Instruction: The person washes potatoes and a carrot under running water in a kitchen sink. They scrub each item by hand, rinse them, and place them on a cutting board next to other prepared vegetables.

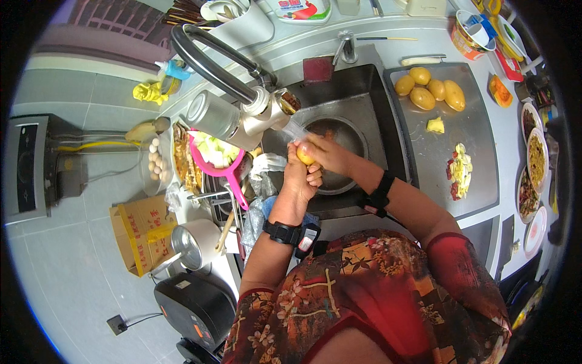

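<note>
A wet yellow potato (305, 155) is between my two hands, over the dark sink (395, 150). My left hand (298, 176) wraps around it from below. Against its upper right side lies my right hand (334, 154), with the fingers partly hidden and slightly blurred. Water sprays onto my hands from the faucet (273, 116), which carries a clear filter housing. Below them in the basin is a round metal bowl or basin (359, 132).
Several potatoes (422, 98), a yellow piece (435, 125) and chopped food (462, 170) lie on the metal board (427, 182) at right. A pink strainer (234, 184) with pale green chunks stands left of the sink. Filled plates (538, 159) line the far right.
</note>
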Demonstrator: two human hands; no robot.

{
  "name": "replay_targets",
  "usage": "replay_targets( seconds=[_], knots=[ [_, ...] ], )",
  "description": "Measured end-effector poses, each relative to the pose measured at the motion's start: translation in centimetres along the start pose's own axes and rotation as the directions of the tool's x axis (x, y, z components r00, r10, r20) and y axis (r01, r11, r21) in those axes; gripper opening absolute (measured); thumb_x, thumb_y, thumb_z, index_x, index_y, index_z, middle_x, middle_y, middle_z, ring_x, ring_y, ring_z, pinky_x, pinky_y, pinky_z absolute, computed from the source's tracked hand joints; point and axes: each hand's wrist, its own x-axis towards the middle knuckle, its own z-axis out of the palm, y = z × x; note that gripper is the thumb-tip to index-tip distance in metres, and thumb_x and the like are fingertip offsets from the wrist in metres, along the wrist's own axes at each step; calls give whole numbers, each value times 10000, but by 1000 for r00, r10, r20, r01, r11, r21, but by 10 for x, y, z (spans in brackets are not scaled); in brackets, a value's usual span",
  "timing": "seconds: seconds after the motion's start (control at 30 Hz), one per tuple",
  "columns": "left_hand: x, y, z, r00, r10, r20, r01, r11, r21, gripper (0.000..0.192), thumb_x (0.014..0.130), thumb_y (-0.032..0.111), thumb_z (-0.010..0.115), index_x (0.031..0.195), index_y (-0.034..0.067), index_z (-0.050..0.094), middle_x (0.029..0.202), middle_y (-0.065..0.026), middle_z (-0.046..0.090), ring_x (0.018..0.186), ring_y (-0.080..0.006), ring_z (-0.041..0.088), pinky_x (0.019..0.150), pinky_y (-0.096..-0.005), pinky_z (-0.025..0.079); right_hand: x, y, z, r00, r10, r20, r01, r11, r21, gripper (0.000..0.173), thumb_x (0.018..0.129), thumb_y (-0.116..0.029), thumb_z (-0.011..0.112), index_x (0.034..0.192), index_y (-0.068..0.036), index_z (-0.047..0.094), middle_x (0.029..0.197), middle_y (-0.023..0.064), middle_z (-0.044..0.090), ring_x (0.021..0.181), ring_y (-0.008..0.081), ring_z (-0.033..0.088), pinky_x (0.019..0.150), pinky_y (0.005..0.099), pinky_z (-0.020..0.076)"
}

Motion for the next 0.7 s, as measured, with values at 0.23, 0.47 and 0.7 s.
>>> replay_targets(
  seconds=[0.23,0.47,0.7],
  knots=[
    [-4,0,2,1000,10,-1,-10,1000,3,708,785,762,229,832,108,496,561,13,427,370,-82,268,343,-204,208,-15,-20,5,990,-119,-82,86,942,-325,300,839,-282,549,1019,-49,492,798,165,607,771,304,617,669,368,460],
    [-3,-27,24,952,305,-18,-299,943,146,632,820,708,292,788,117,510,513,14,416,381,-98,308,360,-237,227,-2,-22,11,921,11,-390,-114,964,-242,319,874,-306,451,838,-15,576,759,194,589,689,320,593,611,369,443],
    [1,-13,14,917,398,-37,-394,915,84,595,850,674,281,889,127,513,593,-2,486,396,-113,402,331,-241,284,-7,-21,13,981,-110,-157,58,951,-304,326,880,-316,488,1007,-17,502,898,209,580,815,367,577,695,408,444]
  ],
)
